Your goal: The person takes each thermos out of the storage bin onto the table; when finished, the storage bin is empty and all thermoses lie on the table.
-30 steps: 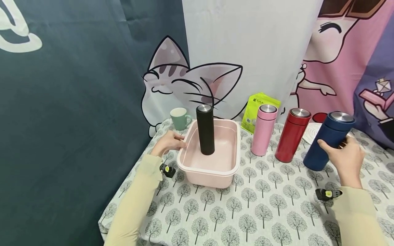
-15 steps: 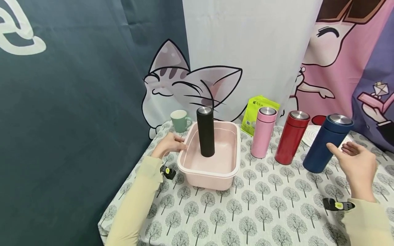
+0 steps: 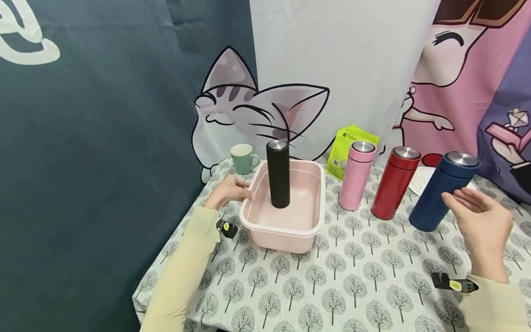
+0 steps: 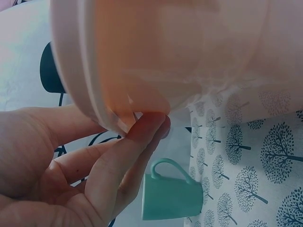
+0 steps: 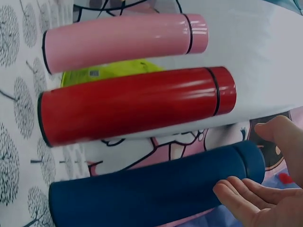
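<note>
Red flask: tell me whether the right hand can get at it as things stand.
Probably yes, though not straight across: the blue flask stands between the right hand and the red flask, whose near side looks free.

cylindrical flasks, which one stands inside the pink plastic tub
The black cylindrical flask; the pink flask, red flask and blue flask stand outside the pink plastic tub, on the tree-print tablecloth.

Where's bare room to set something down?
Free: tablecloth between the sleeves, in front of the pink tub; also inside the tub, right of the black bottle. Crowded: right rear, with pink bottle, red bottle, blue bottle and right hand.
</note>
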{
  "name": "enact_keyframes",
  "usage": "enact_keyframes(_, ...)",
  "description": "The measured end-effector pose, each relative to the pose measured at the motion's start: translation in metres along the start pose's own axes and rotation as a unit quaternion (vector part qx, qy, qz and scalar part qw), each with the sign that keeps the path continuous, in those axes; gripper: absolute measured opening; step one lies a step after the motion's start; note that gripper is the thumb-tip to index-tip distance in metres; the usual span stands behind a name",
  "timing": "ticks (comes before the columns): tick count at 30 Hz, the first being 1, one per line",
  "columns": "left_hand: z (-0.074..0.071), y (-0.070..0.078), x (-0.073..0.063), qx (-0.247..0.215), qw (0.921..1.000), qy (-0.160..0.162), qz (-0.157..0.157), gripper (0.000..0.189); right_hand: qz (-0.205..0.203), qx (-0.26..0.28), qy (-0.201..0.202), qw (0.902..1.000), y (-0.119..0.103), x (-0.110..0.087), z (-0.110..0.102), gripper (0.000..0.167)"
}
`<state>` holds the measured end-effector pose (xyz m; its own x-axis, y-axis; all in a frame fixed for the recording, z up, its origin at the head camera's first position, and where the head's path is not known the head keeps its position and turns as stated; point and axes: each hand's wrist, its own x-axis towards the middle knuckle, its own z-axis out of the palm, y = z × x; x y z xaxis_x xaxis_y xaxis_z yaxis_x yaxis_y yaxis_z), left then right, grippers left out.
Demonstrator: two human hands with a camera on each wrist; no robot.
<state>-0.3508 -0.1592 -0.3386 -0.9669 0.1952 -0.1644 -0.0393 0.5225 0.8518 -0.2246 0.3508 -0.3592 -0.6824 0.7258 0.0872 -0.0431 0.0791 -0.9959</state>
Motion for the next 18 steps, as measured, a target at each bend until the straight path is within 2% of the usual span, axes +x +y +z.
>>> enact_keyframes(5,0.0,-0.001,0.001,-0.003,1.0,0.002,0.003,0.04,-0.024,0.05,-0.032,0.998,-0.005,-0.008,0.007,0.056)
enact_keyframes(12,0.0,0.0,-0.001,-0.001,1.0,0.0,0.0,0.04,-0.06,0.074,-0.102,0.9902,-0.007,-0.017,0.016,0.052)
enact_keyframes(18,0.0,0.003,-0.002,0.001,1.0,0.0,-0.004,0.04,-0.079,0.075,-0.132,0.9852,-0.006,-0.024,0.025,0.042)
